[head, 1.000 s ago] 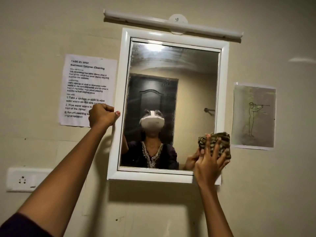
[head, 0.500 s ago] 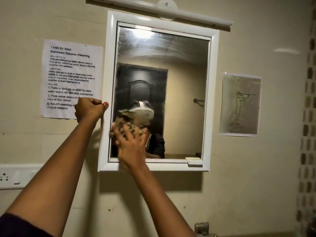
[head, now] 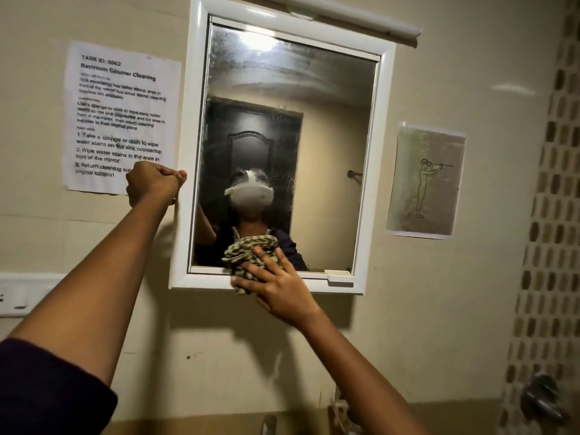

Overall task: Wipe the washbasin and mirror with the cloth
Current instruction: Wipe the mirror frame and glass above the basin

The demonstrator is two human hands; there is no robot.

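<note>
A white-framed mirror [head: 373, 171] hangs on the beige wall, its glass smeared and hazy. My right hand [head: 276, 285] presses a bunched green patterned cloth [head: 248, 252] flat against the bottom of the glass and the lower frame, fingers spread over it. My left hand [head: 153, 183] is closed around the frame's left edge at mid height. The washbasin is out of view below; only a bit of a tap [head: 270, 425] shows at the bottom edge.
A printed task sheet [head: 119, 111] is taped left of the mirror, a line drawing [head: 425, 180] to the right. A tube light [head: 354, 17] runs above the frame. A wall socket [head: 18, 293] sits at far left, a metal fitting [head: 543, 400] at lower right.
My right hand slid the cloth from the mirror's lower right to its left side, then down to the bottom middle. My left hand kept its hold on the frame.
</note>
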